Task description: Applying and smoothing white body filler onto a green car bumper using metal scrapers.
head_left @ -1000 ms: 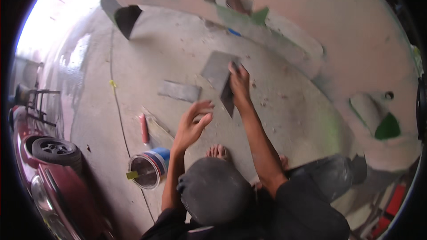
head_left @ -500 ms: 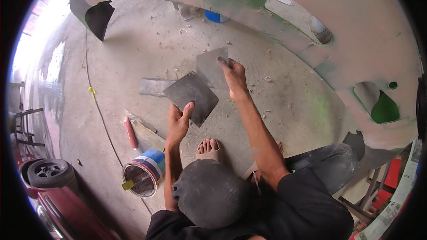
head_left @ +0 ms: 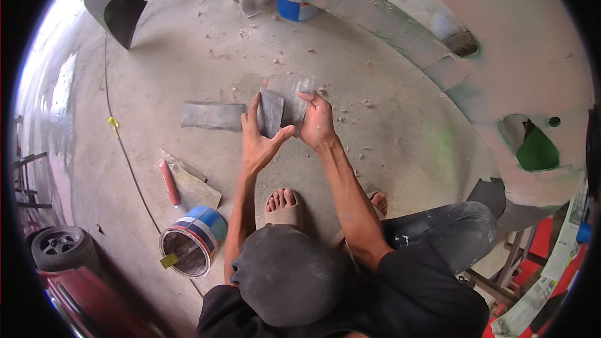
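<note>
My left hand [head_left: 258, 147] has its fingers and thumb around a small dark grey piece of sandpaper [head_left: 271, 112], which looks folded. In my right hand [head_left: 318, 122] is a lighter grey sheet of sandpaper [head_left: 294, 94], pinched at its right edge under the thumb. The dark piece overlaps the left part of the lighter sheet, and the hands are close together above the floor. Just left of my left hand, a flat grey strip [head_left: 211, 116] lies on the concrete. My left fingertips partly hide the dark piece.
A large primed car bumper [head_left: 526, 81] with cut-outs curves across the far and right side. Near my left forearm a blue and white bucket [head_left: 216, 228] lies tilted. Beyond it are a red tube [head_left: 168, 183] and a flat sheet [head_left: 197, 184]. A thin cable [head_left: 128, 156] crosses the floor.
My hands have come together. The dark sandpaper, spread wide before, now shows as a smaller piece against the lighter sheet. My left thumb has moved off its face.
</note>
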Tool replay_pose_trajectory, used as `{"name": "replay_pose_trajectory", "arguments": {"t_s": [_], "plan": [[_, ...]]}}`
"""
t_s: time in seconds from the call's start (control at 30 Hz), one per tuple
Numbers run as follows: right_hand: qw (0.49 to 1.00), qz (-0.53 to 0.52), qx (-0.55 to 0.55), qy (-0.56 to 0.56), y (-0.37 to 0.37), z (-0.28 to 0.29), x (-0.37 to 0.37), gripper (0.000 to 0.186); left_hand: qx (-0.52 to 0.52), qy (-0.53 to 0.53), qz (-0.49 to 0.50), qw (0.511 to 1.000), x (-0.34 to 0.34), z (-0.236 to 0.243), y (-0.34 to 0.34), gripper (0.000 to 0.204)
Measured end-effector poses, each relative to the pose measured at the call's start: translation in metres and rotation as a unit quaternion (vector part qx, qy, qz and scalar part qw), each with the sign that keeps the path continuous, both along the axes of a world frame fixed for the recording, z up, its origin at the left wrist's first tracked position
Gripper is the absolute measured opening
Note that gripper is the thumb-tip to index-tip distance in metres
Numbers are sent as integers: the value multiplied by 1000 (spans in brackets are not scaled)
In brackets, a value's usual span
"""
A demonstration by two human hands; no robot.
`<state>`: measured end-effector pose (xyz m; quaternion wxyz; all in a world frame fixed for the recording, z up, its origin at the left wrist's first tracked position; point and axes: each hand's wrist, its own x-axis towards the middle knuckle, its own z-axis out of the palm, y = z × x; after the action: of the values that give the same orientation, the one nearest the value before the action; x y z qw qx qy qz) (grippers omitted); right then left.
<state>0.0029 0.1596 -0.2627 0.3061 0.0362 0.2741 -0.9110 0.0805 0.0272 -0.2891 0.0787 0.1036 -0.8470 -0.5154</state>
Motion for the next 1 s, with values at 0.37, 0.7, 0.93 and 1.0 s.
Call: {"name": "replay_pose_trajectory", "arguments": {"t_s": [0.37,0.7,0.93,1.0], "plan": [[998,-44,-8,35,35,-4,-16,84,57,4,-131,990,26,67,9,58],[992,88,-12,94,10,12,-26,78,-188,155,-51,969,25,56,73,72],[980,126,-152,28,6,4,-23,62,-170,200,-88,961,14,85,59,65],[973,123,-194,-14,4,7,-17,62,-184,132,-47,973,5,94,56,60]]}}
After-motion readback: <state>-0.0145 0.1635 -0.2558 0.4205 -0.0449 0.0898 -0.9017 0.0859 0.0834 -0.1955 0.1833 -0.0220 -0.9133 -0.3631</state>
